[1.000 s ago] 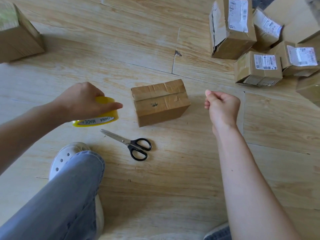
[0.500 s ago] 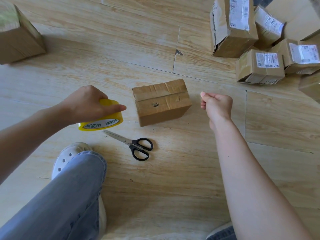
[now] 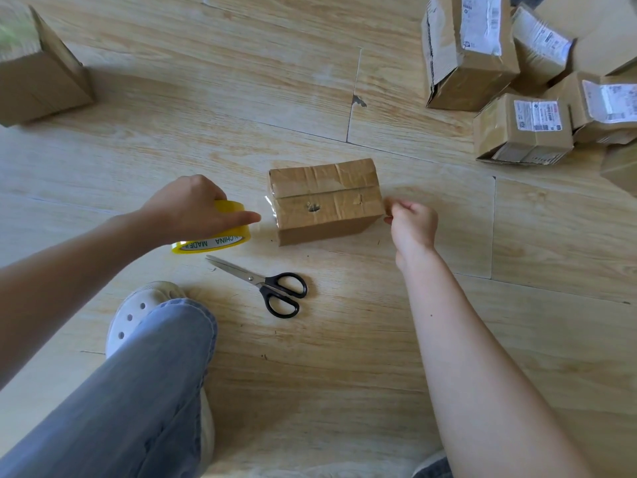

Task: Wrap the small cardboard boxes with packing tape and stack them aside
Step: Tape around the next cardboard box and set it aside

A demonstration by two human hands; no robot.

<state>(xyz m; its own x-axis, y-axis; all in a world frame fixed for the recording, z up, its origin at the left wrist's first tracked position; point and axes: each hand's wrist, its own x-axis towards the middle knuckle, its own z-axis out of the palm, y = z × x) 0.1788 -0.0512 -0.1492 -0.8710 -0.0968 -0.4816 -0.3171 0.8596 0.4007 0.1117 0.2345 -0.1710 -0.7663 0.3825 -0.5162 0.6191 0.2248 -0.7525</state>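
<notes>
The left hand (image 3: 186, 210) grasps a yellow roll of packing tape (image 3: 213, 241) from above, fingers curled over its rim and the thumb stretched out toward the right; printed letters run round the roll's near side. Just right of it, apart from the thumb tip, a small brown cardboard box (image 3: 324, 205) lies on the pale wood-grain floor (image 3: 241, 98) in the middle of the scene, its creased top showing a seam, a small hole and a tear. A glossy sliver of clear film (image 3: 269, 208) shows at the box's left end. The right hand (image 3: 413, 225) is clenched at the box's right end, fingertips touching its upper edge; whether they pinch a tape end there cannot be told. Near the roll and the box, black-handled steel scissors (image 3: 265, 284) lie shut on the floor, blades pointing left toward the roll. Nearer still on the left, a bent leg in blue jeans (image 3: 131, 391) covers most of a white perforated clog (image 3: 134, 312). At the far right, a cluster of brown cardboard parcels with white labels (image 3: 524, 129) sits well apart from the box, partly cut off by the frame; the label print is too small to read. At the far left, a larger plain cardboard carton (image 3: 38, 74) is also cut off and blurred at its top.
</notes>
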